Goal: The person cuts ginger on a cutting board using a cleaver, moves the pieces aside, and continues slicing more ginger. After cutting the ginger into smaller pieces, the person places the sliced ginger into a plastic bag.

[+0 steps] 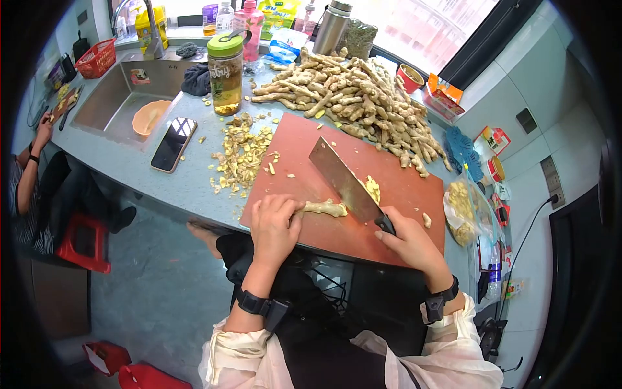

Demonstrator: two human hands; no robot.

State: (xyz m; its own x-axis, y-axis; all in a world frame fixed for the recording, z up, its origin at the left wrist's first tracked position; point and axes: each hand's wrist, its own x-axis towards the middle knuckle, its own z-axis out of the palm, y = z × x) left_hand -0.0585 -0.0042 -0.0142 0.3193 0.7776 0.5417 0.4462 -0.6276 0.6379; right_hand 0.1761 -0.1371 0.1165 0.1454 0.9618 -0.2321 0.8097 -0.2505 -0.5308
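Note:
My left hand [276,227] holds one end of a piece of ginger [326,207] against the reddish-brown cutting board [291,162]. My right hand [409,238] grips the black handle of a cleaver [346,181]. Its broad blade slants over the board, just right of the ginger's free end. Beyond the blade lie some pale yellow cut slices [372,188], partly hidden by it. A small ginger bit [426,220] rests near the board's right side. Behind the board rises a large heap of whole ginger [363,97].
Ginger trimmings [243,152] and a phone [173,144] lie left of the board. A green-lidded bottle [225,81] stands near the sink [97,100]. At right sits a bag of ginger pieces [461,207]. Far left, another person's hand [44,129] is near a second board.

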